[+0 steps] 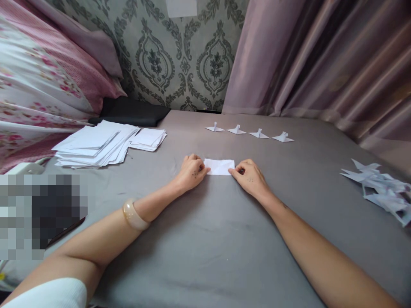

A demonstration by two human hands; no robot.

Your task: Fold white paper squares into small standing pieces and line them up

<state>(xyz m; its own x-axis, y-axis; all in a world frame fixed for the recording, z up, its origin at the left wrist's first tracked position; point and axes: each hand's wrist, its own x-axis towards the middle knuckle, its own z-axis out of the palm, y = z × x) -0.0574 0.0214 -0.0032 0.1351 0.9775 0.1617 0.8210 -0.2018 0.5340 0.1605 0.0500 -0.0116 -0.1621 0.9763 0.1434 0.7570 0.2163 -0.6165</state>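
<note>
A small white sheet of paper [220, 167], a wide rectangle that looks folded, is held between my hands over the grey cloth surface. My left hand [192, 171] pinches its left edge, thumb in front and fingers curled behind. At the right edge, my right hand [250, 176] grips the paper the same way, near its lower corner. Beyond the hands stands a row of several folded paper cranes [236, 129] with spread wings.
A tall stack of white paper sheets [93, 143] lies at the left, beside a smaller stack of square papers [148, 139]. A black folded item [131, 110] is behind them. Several folded paper shapes [382, 186] are heaped at the right. Curtains [289, 55] hang along the right.
</note>
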